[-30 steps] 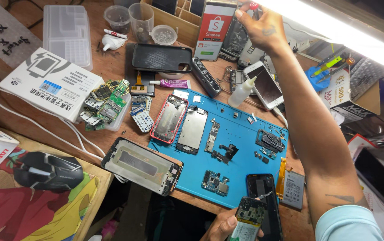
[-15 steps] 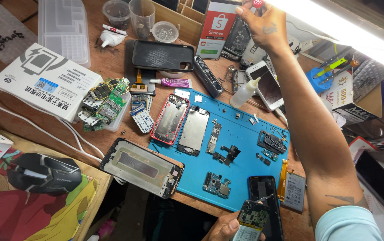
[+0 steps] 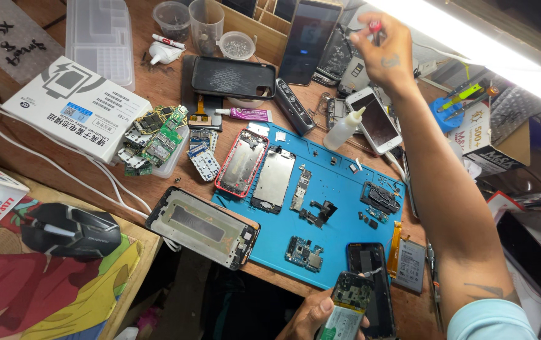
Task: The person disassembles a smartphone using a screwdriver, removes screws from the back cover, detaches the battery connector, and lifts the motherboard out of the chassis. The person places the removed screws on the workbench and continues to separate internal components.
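Our right hand (image 3: 387, 53) reaches up, fingers pinching a red-tipped tool (image 3: 375, 28), mostly hidden by them. Our left hand (image 3: 317, 318), cut off at the frame's bottom, grips an opened phone (image 3: 346, 302) beside the blue mat (image 3: 339, 189).

A blue work mat (image 3: 339, 189) lies between the two hands, strewn with phone frames and small boards. Far out to the left sit a white box (image 3: 72, 107) and a black mouse (image 3: 69, 230).

Right arm (image 3: 446, 208) bare — tattooed — with pale-blue sleeve (image 3: 490, 320).
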